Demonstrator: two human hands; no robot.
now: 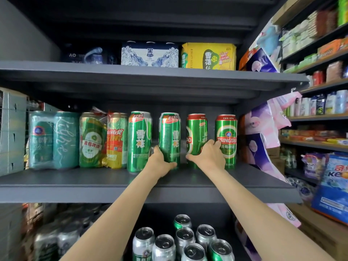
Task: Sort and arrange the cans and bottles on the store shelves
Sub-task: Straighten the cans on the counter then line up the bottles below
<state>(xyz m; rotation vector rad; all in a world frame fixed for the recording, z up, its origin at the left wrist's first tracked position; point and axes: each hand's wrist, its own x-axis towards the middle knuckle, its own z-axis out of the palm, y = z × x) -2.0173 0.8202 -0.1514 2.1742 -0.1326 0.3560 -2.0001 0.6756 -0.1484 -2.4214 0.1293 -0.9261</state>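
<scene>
While gripped low, two green cans (169, 138) (upright) in separate hands (160, 161).

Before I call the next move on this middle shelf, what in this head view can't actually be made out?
- Lower label of the Tsingtao can: covered by the right hand.
- Base of the green can: covered by the left hand.
- Space behind the front row: dark, blocked by the cans.
- Dark packs on the top shelf: in shadow, unreadable.
- Silver-topped cans below: labels cut off by the bottom edge.
</scene>
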